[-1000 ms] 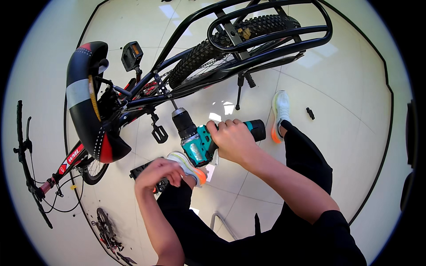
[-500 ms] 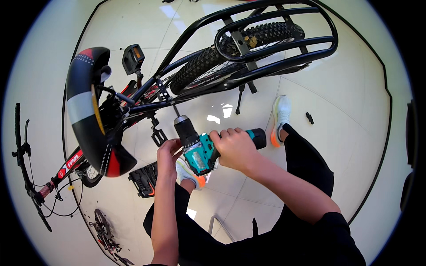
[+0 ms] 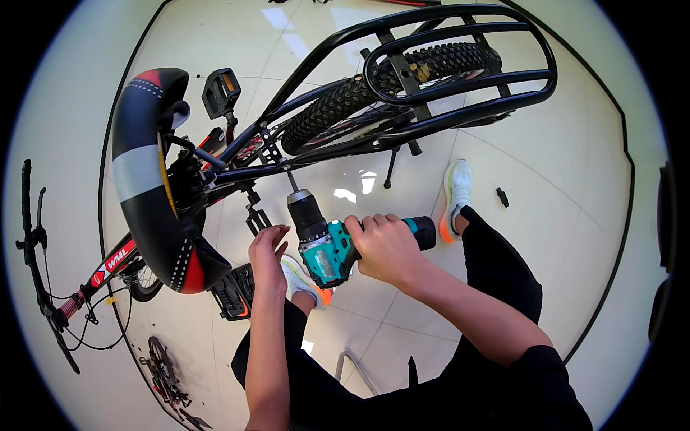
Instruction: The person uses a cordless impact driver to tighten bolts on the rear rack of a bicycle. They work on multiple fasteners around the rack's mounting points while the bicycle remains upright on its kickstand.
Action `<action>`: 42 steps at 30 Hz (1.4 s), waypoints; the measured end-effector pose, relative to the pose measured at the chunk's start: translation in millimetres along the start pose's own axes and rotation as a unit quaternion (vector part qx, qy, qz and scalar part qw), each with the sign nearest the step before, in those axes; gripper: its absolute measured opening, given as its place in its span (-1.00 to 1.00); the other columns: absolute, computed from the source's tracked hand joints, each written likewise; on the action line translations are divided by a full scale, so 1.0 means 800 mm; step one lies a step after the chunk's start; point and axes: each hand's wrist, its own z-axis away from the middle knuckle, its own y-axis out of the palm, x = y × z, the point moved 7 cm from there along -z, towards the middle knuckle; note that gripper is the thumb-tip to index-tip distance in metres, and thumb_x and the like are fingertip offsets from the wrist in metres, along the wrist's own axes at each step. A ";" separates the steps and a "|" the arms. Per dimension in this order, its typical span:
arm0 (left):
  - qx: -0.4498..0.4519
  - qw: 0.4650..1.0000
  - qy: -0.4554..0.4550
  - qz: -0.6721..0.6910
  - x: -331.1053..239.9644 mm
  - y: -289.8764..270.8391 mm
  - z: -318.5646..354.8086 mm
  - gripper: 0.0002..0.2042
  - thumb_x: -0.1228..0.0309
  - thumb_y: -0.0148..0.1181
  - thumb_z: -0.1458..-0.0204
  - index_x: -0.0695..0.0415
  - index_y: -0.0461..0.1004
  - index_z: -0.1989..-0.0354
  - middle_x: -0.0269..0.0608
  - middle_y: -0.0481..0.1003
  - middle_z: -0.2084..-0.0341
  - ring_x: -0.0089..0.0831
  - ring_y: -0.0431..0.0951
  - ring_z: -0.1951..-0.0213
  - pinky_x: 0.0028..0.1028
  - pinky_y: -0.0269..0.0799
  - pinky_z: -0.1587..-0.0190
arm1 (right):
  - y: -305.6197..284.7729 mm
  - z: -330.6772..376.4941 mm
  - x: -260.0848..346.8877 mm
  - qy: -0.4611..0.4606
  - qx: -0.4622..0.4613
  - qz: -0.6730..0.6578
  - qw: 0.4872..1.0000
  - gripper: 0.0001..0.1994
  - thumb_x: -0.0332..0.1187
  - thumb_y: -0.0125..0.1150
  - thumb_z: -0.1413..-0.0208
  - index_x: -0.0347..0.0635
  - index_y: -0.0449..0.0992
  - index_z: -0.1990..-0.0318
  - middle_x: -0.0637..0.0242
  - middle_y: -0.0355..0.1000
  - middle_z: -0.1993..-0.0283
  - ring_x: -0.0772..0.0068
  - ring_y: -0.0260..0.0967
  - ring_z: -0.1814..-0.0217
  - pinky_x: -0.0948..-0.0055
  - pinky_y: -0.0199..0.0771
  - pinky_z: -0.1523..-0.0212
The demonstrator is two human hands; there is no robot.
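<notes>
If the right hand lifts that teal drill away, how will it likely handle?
The drill is probably heavy for its size, given its chunky body and the battery. Its hard casing should stay stiff. It may twist, since only the right hand holds it, by the handle, off to one side of the body.

head cam: left fisheye of pair, worn on head
facing: down twd floor (image 3: 582, 251)
near: forearms (image 3: 463, 305), from lower edge
far: bike (image 3: 338, 105), approx. upper half
</notes>
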 end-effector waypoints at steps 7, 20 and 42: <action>-0.082 0.938 0.321 -0.101 -0.077 0.024 0.042 -0.83 0.54 -0.01 -0.13 0.26 0.44 0.14 -0.14 0.52 0.23 -0.41 0.52 0.21 -0.43 0.43 0.17 | -0.001 -0.001 -0.005 0.009 0.038 0.017 0.999 -0.50 -0.53 0.25 0.45 -0.22 0.36 0.16 0.25 0.41 0.54 0.20 0.45 0.45 0.34 0.39 0.40; 0.010 0.848 0.456 -0.272 -0.146 0.101 0.041 -0.68 0.50 0.04 -0.12 0.28 0.45 -0.06 -0.15 0.40 -0.01 -0.55 0.44 0.39 -0.58 0.33 0.40 | -0.010 -0.005 -0.011 -0.026 0.028 0.045 0.998 -0.55 -0.51 0.23 0.42 -0.26 0.38 0.19 0.24 0.43 0.55 0.21 0.46 0.48 0.37 0.38 0.42; -0.040 0.811 0.506 -0.293 -0.148 0.106 0.040 -0.69 0.55 0.19 0.01 0.27 0.48 0.04 -0.17 0.35 0.14 -0.57 0.31 0.45 -0.58 0.27 0.46 | -0.008 -0.007 -0.011 -0.026 0.045 0.059 0.997 -0.59 -0.48 0.25 0.33 -0.23 0.36 0.19 0.23 0.44 0.53 0.21 0.48 0.45 0.37 0.39 0.39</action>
